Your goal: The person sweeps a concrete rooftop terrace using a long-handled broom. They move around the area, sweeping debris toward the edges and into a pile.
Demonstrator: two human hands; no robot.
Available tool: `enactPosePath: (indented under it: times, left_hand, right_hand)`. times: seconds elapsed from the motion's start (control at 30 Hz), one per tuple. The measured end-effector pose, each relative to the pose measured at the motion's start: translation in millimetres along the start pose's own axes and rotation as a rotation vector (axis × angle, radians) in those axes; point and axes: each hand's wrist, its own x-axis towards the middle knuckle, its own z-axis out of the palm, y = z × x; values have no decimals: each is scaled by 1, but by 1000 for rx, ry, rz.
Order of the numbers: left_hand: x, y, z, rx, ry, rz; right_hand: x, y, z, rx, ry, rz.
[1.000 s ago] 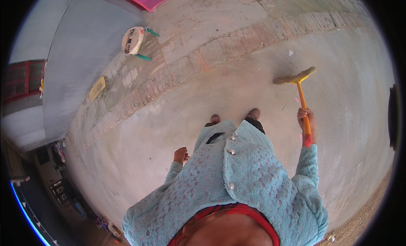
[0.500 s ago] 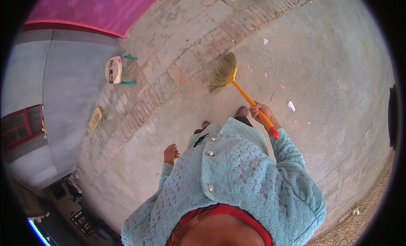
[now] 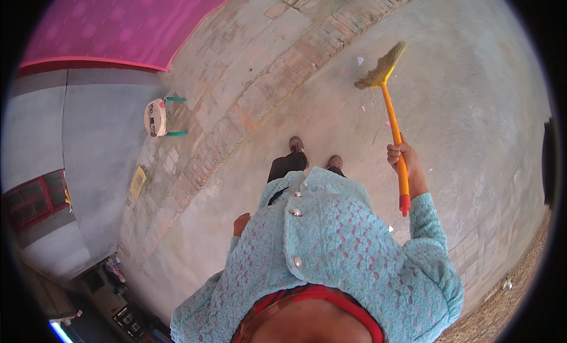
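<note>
My right hand (image 3: pixel 401 155) is wrapped round the orange handle of a broom (image 3: pixel 390 107), near its red end cap. The broom is held out to the right, its yellow collar and fanned straw-coloured bristles (image 3: pixel 387 65) pointing away from me; whether the bristles touch the ground I cannot tell. My left hand (image 3: pixel 241 224) hangs beside my light blue lacy jacket (image 3: pixel 331 225), partly covered by it. Its fingers look curled in, with nothing seen in them. White and pink paper scraps, such as one white scrap (image 3: pixel 360 61), lie on the concrete floor (image 3: pixel 460 107) near the broom.
A brick edging strip (image 3: pixel 260 98) crosses the ground diagonally. Beyond it stand a round stool with green legs (image 3: pixel 158 117) and a grey wall (image 3: pixel 112 160) with a red-framed window (image 3: pixel 35 198). Pink cloth (image 3: pixel 130 27) hangs at the far left. My shoes (image 3: pixel 296 144) show ahead.
The broom has swung right and away from me, with my right hand moving right too. My left hand has slipped further behind the jacket. My left shoe has stepped forward.
</note>
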Motion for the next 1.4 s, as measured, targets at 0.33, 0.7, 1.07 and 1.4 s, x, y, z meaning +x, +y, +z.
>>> enactPosePath:
  times: [0.33,0.7,1.07,1.4]
  left_hand:
    - [143,94,-133,-956,-70,-92]
    - [241,133,-242,-1213,-197,-410]
    - [220,225,-281,-886,-168,-249]
    - [228,281,-307,-1043,-142,-339]
  right_hand:
    - [125,-6,33,136,-23,306]
    - [132,-78,79,-441,391,-228]
    - [128,-122,69,223,-57,74]
    - [150,-227,8,79,100,-28]
